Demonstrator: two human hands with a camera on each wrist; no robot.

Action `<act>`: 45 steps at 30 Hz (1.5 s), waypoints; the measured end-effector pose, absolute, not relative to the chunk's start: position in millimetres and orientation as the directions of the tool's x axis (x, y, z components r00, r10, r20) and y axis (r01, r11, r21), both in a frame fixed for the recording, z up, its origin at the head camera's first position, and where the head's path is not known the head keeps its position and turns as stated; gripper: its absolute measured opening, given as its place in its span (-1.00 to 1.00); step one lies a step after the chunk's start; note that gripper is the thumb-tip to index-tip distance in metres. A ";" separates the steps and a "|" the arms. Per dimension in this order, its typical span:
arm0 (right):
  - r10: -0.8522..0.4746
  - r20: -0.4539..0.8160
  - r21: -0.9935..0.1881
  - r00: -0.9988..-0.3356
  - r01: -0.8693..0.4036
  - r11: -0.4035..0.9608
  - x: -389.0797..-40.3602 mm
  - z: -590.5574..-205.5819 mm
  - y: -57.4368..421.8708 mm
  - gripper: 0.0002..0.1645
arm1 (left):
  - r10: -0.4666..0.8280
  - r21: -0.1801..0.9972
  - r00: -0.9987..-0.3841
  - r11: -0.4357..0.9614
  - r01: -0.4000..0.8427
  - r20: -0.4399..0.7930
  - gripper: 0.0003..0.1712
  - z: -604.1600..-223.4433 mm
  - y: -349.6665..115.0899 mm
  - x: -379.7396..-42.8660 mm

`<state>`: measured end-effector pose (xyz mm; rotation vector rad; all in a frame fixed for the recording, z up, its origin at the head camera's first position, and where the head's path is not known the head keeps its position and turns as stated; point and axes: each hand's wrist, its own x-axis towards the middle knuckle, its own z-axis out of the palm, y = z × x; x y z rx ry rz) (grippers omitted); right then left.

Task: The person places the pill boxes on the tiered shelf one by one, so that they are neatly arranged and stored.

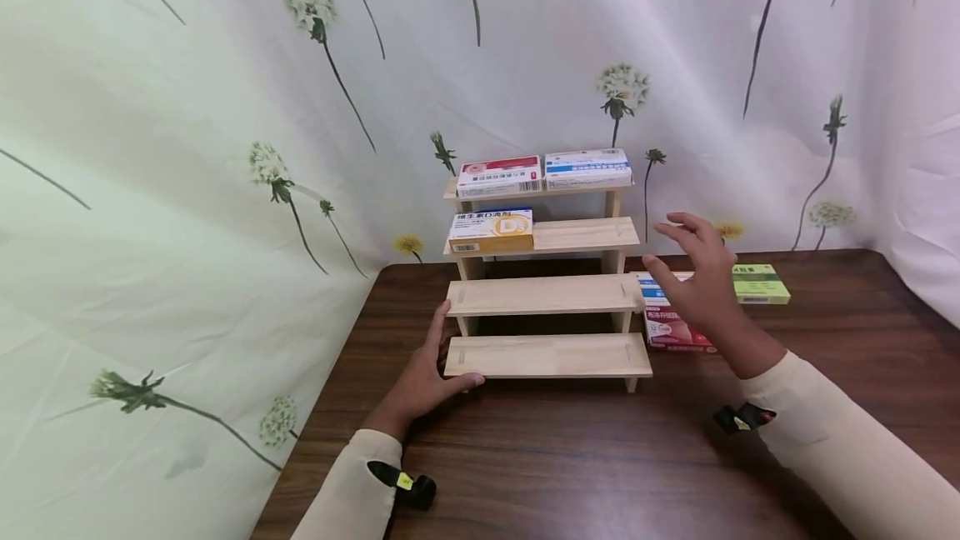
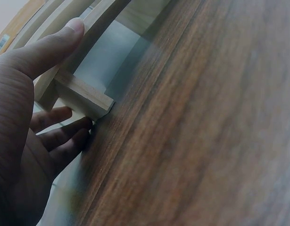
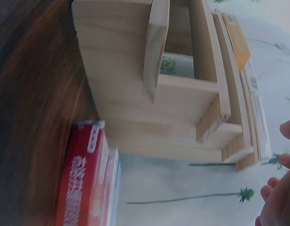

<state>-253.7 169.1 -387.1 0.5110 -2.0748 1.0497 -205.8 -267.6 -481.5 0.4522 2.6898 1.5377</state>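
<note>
A pale wooden stepped rack (image 1: 547, 357) with several tiers stands on the table. At its left end my left hand (image 1: 427, 382) is spread, the thumb at the front edge of the lowest tier and the index finger stretched up along the side. The left wrist view shows the other fingers (image 2: 69, 141) by the rack's leg. To the right of the rack my right hand (image 1: 701, 282) hovers with thumb and fingers apart, holding nothing. It partly hides a red medicine box (image 1: 671, 330) and a blue-and-white box (image 1: 651, 288) on the table.
On the top tier lie a red-and-white box (image 1: 498, 177) and a blue-and-white box (image 1: 588, 169). One tier down sits a yellow-and-white vitamin box (image 1: 491, 229). A green box (image 1: 761, 283) lies at the table's back right. A dandelion-print cloth (image 1: 525, 90) hangs behind.
</note>
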 end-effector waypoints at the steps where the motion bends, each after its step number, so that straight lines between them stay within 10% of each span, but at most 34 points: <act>1: -0.007 0.752 -0.533 -0.659 -0.615 0.581 -253.0 -387.2 171.9 -0.42 | 0.254 0.845 -0.958 0.476 0.245 0.135 0.53 -481.4 -267.6 -205.9; 19: -0.009 0.427 -0.707 -0.904 -0.340 0.621 -245.1 -395.0 227.3 -0.30 | 0.254 0.839 -0.957 0.483 0.250 0.139 0.54 -480.1 -266.5 -206.4; 45: -0.159 0.106 -0.723 -0.982 -0.186 0.666 -234.0 -414.0 282.0 -0.13 | 0.261 0.828 -0.955 0.498 0.260 0.143 0.52 -479.2 -266.8 -207.3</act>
